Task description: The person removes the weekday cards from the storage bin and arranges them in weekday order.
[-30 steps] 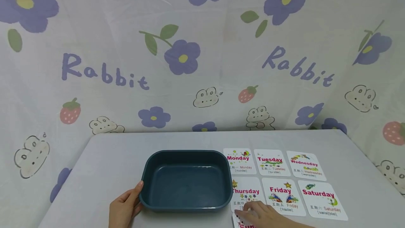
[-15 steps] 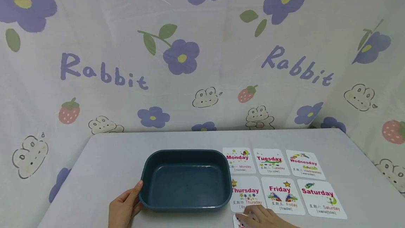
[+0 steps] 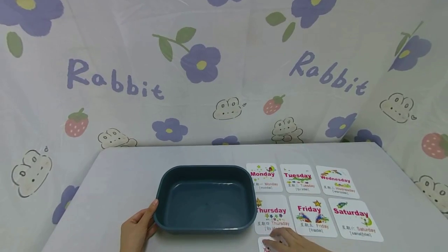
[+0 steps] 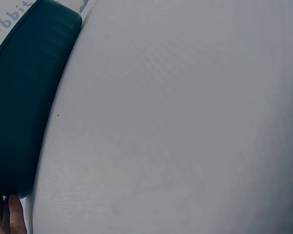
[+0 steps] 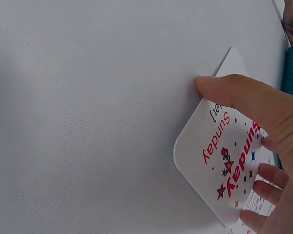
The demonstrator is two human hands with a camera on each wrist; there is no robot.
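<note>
My left hand is at the left side of a dark blue rectangular basin, its thumb tip by the rim. Straight fingers touch one end of the basin in the left wrist view. On the table, the Sunday card lies just nearer me than the Thursday card. Across it spans my right hand, thumb on one edge and fingertips at the opposite edge, holding it. In the head view that hand covers most of the Sunday card.
Beyond the right hand lie the Monday card, Tuesday card, Wednesday card, Friday card and Saturday card in two rows. Close to the basin's right side are Monday and Thursday. A patterned cloth hangs behind the white table.
The Sunday card has slid slightly towards me and away from the Thursday card, with my right hand shifting along. My left hand and the basin have stayed in place.
</note>
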